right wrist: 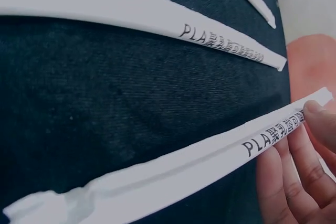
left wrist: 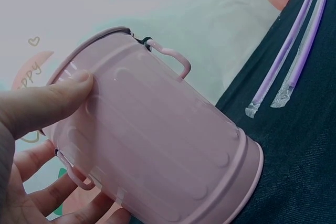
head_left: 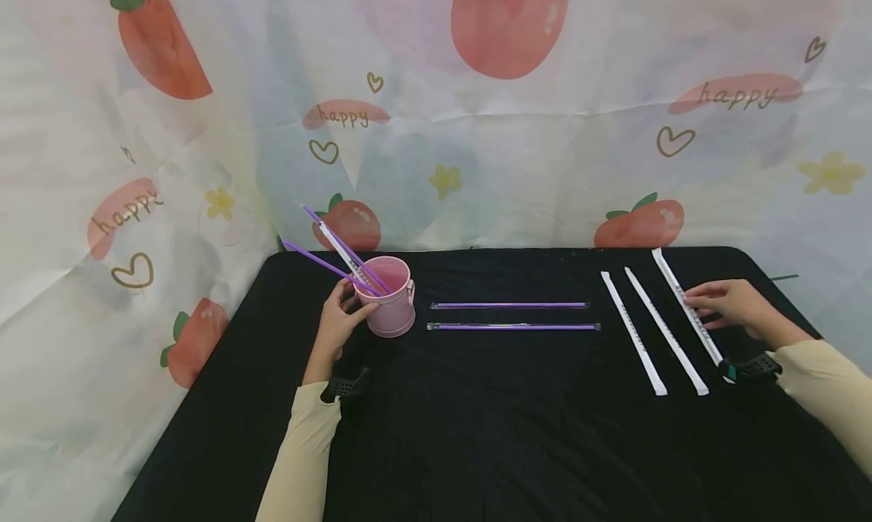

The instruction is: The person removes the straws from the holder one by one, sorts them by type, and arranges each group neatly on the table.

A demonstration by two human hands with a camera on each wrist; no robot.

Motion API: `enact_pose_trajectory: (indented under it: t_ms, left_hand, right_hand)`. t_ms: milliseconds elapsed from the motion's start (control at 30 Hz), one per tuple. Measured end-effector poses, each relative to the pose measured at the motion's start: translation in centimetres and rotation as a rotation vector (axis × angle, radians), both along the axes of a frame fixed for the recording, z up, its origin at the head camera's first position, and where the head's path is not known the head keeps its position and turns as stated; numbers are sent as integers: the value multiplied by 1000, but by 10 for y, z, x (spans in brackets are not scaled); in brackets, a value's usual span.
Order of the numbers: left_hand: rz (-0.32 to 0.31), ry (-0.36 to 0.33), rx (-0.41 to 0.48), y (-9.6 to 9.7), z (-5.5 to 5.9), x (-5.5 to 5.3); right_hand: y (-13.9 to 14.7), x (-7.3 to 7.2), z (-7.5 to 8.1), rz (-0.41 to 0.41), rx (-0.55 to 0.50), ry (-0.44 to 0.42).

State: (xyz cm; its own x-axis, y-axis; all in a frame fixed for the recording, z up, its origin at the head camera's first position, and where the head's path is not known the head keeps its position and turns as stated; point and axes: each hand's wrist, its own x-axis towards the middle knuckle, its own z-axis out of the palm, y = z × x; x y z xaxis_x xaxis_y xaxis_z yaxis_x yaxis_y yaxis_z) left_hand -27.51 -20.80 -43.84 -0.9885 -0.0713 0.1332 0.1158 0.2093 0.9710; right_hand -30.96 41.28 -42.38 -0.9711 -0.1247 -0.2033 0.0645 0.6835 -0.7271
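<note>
My left hand (head_left: 336, 324) grips a small pink metal bucket (head_left: 391, 315) with side handles, thumb on its near wall and fingers around the far side. Two purple straws (head_left: 317, 258) and a white paper-wrapped straw (head_left: 335, 242) lean out of the bucket toward the left. On the right, my right hand (head_left: 736, 307) pinches the rightmost white paper-wrapped straw (right wrist: 210, 163) between thumb and fingers; printed lettering runs along its wrapper. Two similar white straws (head_left: 633, 331) (head_left: 666, 330) lie to its left.
Two purple straws (head_left: 509, 306) (head_left: 514, 327) in clear wrappers lie crosswise on the black-covered table (head_left: 518, 431), between the bucket and the white straws. A printed fabric backdrop (head_left: 531, 166) stands behind the table's far edge and along its left.
</note>
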Motion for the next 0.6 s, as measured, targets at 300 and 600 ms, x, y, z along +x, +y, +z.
enact_pose_trajectory:
  t_ms: [300, 600]
  left_hand:
    - [4, 22, 2, 0, -1, 0]
    - [10, 35, -12, 0, -1, 0]
  right_hand:
    - [1, -8, -10, 13, 44, -46]
    - [0, -11, -14, -5, 38, -60]
